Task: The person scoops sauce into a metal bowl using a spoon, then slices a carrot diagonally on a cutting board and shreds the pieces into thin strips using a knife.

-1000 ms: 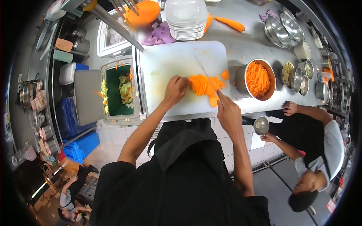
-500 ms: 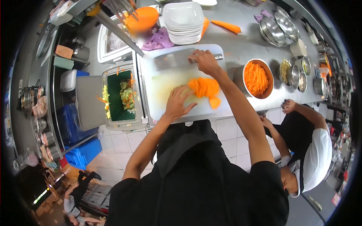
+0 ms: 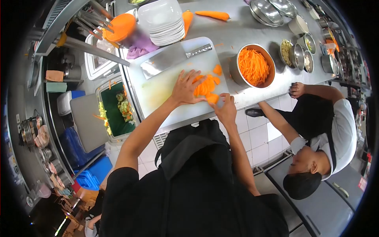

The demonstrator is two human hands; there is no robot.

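Observation:
Thin orange carrot slices (image 3: 204, 87) lie in an overlapping pile on the white cutting board (image 3: 154, 91). My left hand (image 3: 186, 87) rests against the pile's left side, its fingers spread. At the lower right of the slices, by the board's front edge, my right hand (image 3: 226, 108) has its fingertips at a loose slice (image 3: 212, 98); its fingers are drawn together, and whether they grip the slice is unclear. A cleaver (image 3: 166, 61) lies flat along the back of the board, untouched, with its handle to the right. A few more pieces (image 3: 217, 70) are scattered right of the pile.
A metal pot of shredded carrot (image 3: 253, 67) stands right of the board. Stacked white plates (image 3: 164, 19), a whole carrot (image 3: 213, 15) and metal bowls (image 3: 266, 12) are behind. Left is a scrap bin (image 3: 118, 106). Another person (image 3: 327, 134) is at the right.
The cleaver was in my right hand, then got laid at the back of the board and released. My right hand has come back to the front slices. My left hand has moved onto the pile.

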